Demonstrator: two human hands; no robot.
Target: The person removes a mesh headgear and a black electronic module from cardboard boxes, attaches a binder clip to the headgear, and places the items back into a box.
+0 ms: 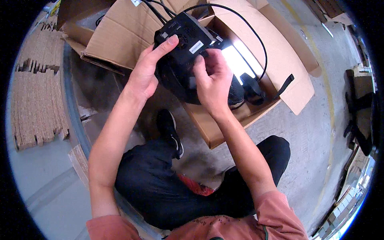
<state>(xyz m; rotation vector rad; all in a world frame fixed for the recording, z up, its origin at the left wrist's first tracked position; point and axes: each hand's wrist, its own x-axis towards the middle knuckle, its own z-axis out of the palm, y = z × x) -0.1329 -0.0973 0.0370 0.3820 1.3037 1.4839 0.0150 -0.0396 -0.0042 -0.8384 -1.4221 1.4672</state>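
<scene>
A black electronic box with a round fan grille and a white label is tilted above an open cardboard box. My left hand grips it from the left, its thumb lying flat on the top face. At its near right edge my right hand is closed, thumb and fingers pinched together; what lies between them is hidden. Black cables leave the far side of the electronic box, and one long cable arcs to the right. Below my hands is a dark, rounded item, partly covered, with black mesh and a strap.
The open cardboard box stands before me, its flaps spread wide. Another carton is at the upper left. Stacked cardboard sheets line the left side. A bright reflective surface shows inside the box. My shoe rests nearby.
</scene>
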